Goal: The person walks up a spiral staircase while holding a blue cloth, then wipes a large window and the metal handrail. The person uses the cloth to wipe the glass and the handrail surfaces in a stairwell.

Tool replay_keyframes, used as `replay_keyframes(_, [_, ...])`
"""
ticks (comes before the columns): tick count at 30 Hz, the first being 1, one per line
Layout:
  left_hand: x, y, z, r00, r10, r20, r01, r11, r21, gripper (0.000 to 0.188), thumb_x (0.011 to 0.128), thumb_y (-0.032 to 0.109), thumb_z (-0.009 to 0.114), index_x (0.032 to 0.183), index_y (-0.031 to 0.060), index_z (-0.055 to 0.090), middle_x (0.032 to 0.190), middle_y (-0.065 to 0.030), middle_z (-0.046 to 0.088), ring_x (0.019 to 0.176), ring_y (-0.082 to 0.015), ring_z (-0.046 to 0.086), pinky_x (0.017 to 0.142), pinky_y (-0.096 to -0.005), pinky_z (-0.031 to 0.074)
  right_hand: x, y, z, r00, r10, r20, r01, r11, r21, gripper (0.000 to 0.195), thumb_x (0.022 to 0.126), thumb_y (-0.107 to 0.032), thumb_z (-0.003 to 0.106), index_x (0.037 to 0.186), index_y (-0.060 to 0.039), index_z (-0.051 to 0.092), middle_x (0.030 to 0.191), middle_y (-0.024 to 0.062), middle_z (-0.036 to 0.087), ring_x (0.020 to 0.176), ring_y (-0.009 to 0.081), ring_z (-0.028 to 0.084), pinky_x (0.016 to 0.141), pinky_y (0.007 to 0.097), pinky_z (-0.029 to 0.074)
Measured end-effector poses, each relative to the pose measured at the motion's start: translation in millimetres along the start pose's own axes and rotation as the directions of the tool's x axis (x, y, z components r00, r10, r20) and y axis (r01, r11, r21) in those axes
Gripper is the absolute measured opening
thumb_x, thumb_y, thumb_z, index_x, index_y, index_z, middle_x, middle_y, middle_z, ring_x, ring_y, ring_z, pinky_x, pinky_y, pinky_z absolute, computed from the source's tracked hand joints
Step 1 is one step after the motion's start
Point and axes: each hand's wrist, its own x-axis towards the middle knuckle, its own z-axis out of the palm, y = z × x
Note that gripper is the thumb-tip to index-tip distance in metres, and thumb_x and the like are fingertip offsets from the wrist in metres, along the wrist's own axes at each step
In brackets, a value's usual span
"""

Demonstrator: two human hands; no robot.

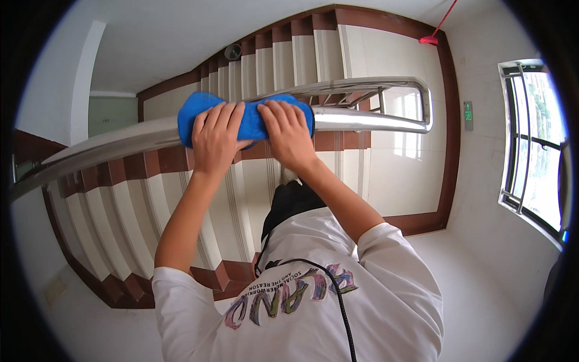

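A blue cloth (254,121) lies wrapped over a shiny metal stair handrail (366,119). Both hands press on it from above, side by side, a short gap between them. My left hand (217,131) grips the cloth's left part, its fingers curled over the rail. Around the right part curls my right hand (286,129), near the cloth's dark edge. The underside of the rail beneath the cloth is hidden, and the thumbs are mostly out of sight.
Tiled steps (172,199) run below the rail, with a second flight (280,63) beyond it. A metal bin (233,52) stands on that flight. A red broom (429,40) rests at the landing's far corner. On the right are a barred window (533,145) and a green exit sign (468,116).
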Motion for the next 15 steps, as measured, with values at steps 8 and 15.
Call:
replay_keyframes(8, [-53.8,57.1,41.8,0.988,-0.018,-0.154,-0.033,0.947,-0.321,0.048,0.066,0.015,0.083,0.112,0.0132,0.071,0.104,-0.0006,0.070,0.102,-0.0216,0.063,0.093,-0.0420,0.043,-77.8,-11.7,-22.6,0.982,0.158,-0.102,-0.160,0.987,-0.016,0.053,0.075,0.002,0.062,0.127,-0.0014,0.059,0.125,0.0163,0.062,0.120,0.0374,0.057,0.104,0.0483,0.043])
replay_keyframes(15, [-121.3,107.8,101.6,0.993,-0.117,-0.009,0.094,0.839,-0.536,0.042,0.067,0.005,0.081,0.107,0.0120,0.073,0.101,-0.0045,0.071,0.097,-0.0273,0.064,0.090,-0.0435,0.046,-169.1,-14.7,-17.6,0.886,0.429,0.178,-0.436,0.900,0.005,0.048,0.077,0.004,0.065,0.124,-0.0025,0.061,0.118,0.0165,0.066,0.114,0.0380,0.060,0.099,0.0469,0.047])
